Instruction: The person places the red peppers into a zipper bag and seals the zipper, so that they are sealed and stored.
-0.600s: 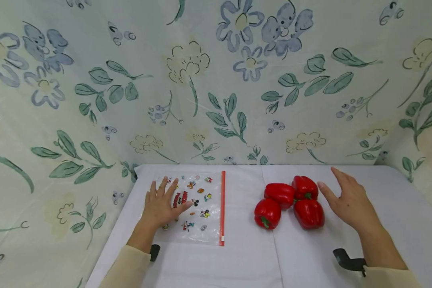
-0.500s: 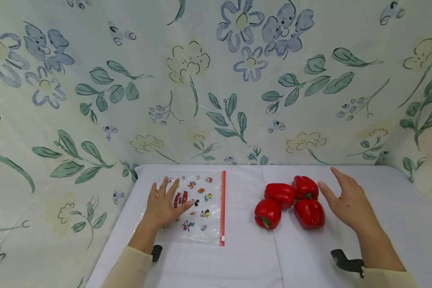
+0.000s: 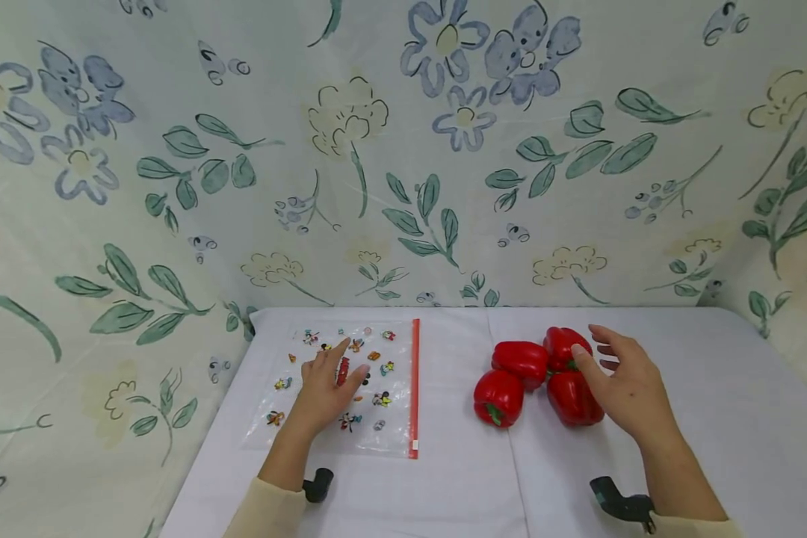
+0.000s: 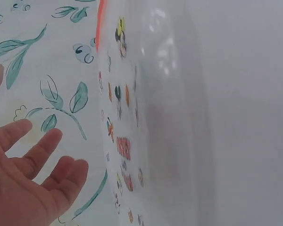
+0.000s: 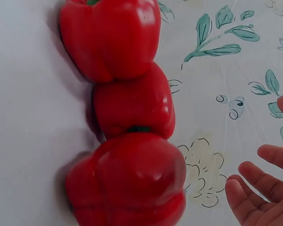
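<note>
My left hand (image 3: 327,388) hovers over a clear zip bag (image 3: 383,433) printed with small cartoon figures; its fingers are relaxed and hold nothing. The left wrist view shows those loosely bent fingers (image 4: 42,150) apart from the bag's printed face (image 4: 127,117). On the right, my right hand (image 3: 625,381) is beside a cluster of several red bell peppers (image 3: 519,364), its thumb overlapping the far right pepper (image 3: 565,344) in the head view. In the right wrist view, a gap lies between the nearest pepper (image 5: 132,179) and the relaxed fingers (image 5: 259,183). Nothing is in that hand.
A white cloth covers the table (image 3: 457,486). Behind it and at both sides hangs a flowered curtain (image 3: 403,149). The bag's red zip strip (image 3: 415,388) faces the peppers. Each wrist carries a black camera mount (image 3: 622,502).
My left hand has moved right over the bag, uncovering its left side. The right hand has moved left, closer to the peppers, its thumb now overlapping one. Bag and peppers stay put.
</note>
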### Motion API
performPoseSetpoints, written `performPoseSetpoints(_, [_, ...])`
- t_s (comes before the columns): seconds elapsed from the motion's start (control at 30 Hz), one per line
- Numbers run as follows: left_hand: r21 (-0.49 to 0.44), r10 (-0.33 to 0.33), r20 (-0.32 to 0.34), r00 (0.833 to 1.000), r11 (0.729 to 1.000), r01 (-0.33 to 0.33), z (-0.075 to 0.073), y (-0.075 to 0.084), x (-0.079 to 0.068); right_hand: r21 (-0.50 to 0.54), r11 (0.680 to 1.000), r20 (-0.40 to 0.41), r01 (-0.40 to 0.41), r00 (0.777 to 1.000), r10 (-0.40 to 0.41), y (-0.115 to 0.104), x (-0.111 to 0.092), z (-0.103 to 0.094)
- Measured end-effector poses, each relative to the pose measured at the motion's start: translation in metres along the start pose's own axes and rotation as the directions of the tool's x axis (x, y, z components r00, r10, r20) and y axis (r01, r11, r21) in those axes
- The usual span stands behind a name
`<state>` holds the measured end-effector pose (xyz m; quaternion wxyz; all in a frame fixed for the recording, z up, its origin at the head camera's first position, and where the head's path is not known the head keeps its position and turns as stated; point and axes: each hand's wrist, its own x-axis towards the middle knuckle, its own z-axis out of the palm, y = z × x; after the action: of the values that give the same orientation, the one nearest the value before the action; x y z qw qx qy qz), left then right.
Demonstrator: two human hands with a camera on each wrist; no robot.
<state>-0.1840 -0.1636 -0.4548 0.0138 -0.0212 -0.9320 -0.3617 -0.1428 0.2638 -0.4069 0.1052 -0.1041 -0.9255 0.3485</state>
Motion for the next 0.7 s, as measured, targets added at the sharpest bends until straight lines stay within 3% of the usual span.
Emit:
performPoseSetpoints(0.17, [-0.212,-0.017,0.011,1.0,0.977,0.019,0.012,0.008,-0.001,0.077,0.997,0.018,-0.007,1.0,0.006,-0.01,-0.011,0.009])
performPoseSetpoints(0.27, [-0.279,-0.045,0.023,0.999,0.959,0.049,0.018,0.013,-0.002,0.12,0.993,0.04,-0.001,0.999,-0.004,-0.016,-0.017,0.015])
performPoseSetpoints(0.5, [-0.33,-0.043,0.025,0.999,0.943,0.049,0.031,0.022,-0.006,0.113,0.993,0.159,0.031,0.986,-0.049,-0.026,-0.025,0.029])
performPoseSetpoints(0.7, [-0.337,-0.004,0.038,0.999,0.942,0.016,0.042,0.028,-0.007,0.106,0.994,0.252,-0.034,0.968,0.006,-0.03,-0.031,0.04])
